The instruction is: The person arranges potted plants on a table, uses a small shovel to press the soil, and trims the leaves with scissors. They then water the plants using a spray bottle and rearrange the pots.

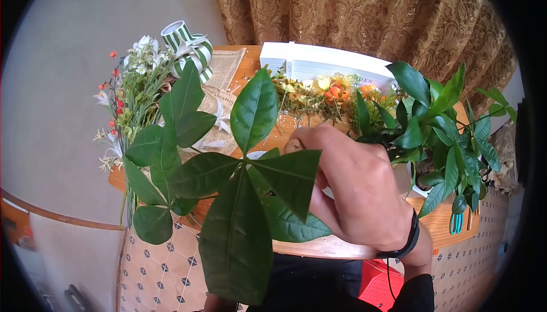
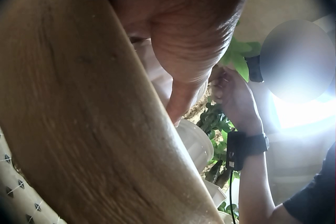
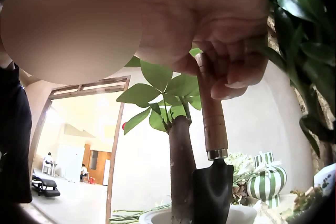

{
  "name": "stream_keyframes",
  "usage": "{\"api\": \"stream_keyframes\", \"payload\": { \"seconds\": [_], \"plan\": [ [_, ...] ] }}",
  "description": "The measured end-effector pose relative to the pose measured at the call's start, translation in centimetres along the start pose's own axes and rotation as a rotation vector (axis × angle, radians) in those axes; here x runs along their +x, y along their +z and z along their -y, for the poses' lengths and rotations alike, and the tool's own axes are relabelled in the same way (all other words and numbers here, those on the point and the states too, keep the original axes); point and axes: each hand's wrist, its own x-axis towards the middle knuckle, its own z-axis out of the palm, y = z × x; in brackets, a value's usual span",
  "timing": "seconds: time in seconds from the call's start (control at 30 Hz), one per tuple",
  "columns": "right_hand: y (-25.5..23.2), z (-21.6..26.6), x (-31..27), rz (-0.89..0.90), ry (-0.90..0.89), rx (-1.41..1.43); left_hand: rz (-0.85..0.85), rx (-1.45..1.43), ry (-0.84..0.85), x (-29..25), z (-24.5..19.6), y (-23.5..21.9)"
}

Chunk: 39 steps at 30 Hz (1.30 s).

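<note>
My right hand [image 1: 364, 187] grips the wooden handle of a small trowel [image 3: 213, 124], its fingers curled round the top. The trowel's black blade points down beside the thick brown trunk of a potted plant [image 3: 181, 171], and its tip is hidden inside a white pot [image 3: 152, 217]. Broad green leaves [image 1: 236, 226] of this plant spread across the head view and hide my left hand there. In the left wrist view my left hand [image 2: 184, 29] lies against a white pot [image 2: 157, 71] at the table edge, one digit pointing down; I cannot tell how its other fingers lie.
White and red flowers [image 1: 142, 78] and a green-striped vase [image 1: 191, 50] stand at the back left. Yellow and orange flowers [image 1: 327, 90] lie before a white box [image 1: 330, 61]. Another leafy plant [image 1: 439, 130] stands right, near teal-handled scissors [image 1: 456, 223] by the wooden table's [image 1: 441, 226] edge.
</note>
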Motion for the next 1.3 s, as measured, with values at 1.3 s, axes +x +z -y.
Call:
{"api": "stream_keyframes", "payload": {
  "seconds": [1.3],
  "plan": [
    [0.09,-0.01,-0.06,-0.092,0.016,-0.028,-0.039,0.013,0.005,-0.08,-0.52,0.42]
  ]
}}
